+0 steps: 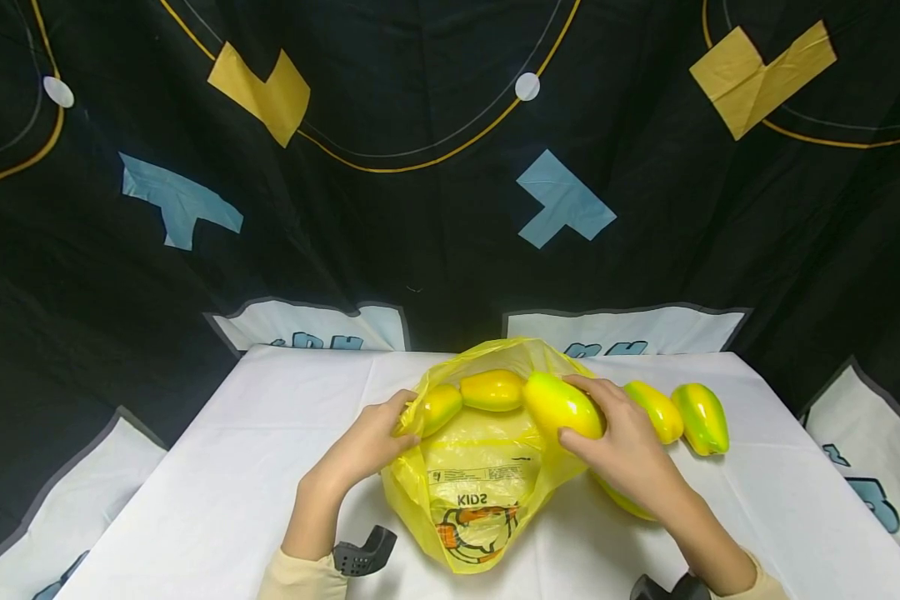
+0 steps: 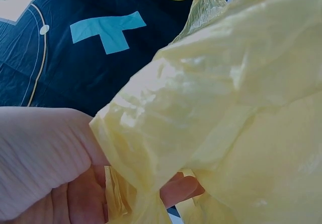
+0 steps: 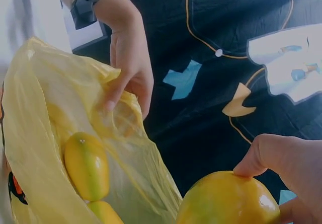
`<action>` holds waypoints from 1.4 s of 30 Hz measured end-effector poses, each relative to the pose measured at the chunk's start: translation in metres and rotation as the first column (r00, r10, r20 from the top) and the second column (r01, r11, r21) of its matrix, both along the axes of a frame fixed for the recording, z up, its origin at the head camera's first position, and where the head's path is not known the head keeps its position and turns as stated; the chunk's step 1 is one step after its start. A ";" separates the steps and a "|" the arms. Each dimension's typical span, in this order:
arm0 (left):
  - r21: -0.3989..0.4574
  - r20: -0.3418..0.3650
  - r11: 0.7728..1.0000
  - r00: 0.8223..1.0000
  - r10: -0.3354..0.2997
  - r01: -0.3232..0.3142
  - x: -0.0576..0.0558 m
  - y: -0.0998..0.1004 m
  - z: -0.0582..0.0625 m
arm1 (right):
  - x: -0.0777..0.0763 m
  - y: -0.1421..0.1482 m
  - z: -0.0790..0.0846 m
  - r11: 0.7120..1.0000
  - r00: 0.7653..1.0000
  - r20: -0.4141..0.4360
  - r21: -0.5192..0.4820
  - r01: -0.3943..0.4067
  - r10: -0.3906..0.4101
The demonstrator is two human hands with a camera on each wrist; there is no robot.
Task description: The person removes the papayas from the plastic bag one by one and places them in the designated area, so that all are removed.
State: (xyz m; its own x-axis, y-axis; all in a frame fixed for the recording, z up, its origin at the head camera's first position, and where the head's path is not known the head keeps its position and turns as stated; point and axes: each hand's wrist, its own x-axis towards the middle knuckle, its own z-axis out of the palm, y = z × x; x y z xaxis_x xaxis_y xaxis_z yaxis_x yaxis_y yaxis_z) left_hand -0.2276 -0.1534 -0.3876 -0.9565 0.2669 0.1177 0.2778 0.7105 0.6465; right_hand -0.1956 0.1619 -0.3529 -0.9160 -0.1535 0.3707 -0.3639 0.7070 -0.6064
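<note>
A yellow plastic bag [image 1: 487, 450] with printed lettering stands with its mouth spread. My left hand [image 1: 375, 437] pinches the left part of its rim; the bag hides some of those fingers in the left wrist view. Two yellow papayas lie inside, one on the left [image 1: 441, 408] and one at the back [image 1: 492, 390]. At the right side of the mouth, my right hand [image 1: 618, 433] grips a yellow-green papaya [image 1: 558, 406] between thumb and fingers. The right wrist view shows this held papaya [image 3: 229, 201] beside the bag's opening.
Right of the bag, two more papayas, one nearer [image 1: 658, 410] and one farther right [image 1: 701, 419], lie on the white-covered table [image 1: 217, 492]. A yellow shape [image 1: 626, 502] is partly hidden under my right hand. A dark patterned cloth [image 1: 390, 242] hangs behind.
</note>
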 end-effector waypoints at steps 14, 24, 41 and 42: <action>-0.003 0.006 1.000 1.000 0.006 -0.006 0.000 0.000 0.002 | 0.010 0.030 0.003 0.995 0.995 0.030 0.036 0.089 -0.090; -0.011 0.001 1.000 1.000 0.008 -0.008 0.000 -0.001 0.001 | 0.014 0.053 -0.001 0.989 0.989 0.066 0.076 0.128 -0.133; -0.003 0.010 1.000 1.000 0.007 -0.007 0.000 0.000 0.001 | 0.011 0.102 -0.011 0.975 0.954 0.238 0.171 0.146 -0.184; -0.001 0.013 1.000 1.000 0.006 -0.006 0.000 0.000 0.001 | 0.010 0.105 -0.012 0.974 0.951 0.255 0.183 0.131 -0.176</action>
State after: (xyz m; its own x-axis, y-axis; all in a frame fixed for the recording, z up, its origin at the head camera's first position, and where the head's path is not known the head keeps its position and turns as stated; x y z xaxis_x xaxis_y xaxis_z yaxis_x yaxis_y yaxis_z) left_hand -0.2274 -0.1535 -0.3863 -0.9594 0.2616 0.1055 0.2657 0.7126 0.6493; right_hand -0.1856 0.2669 -0.3645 -0.9951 -0.0407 0.0906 -0.0833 0.8383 -0.5389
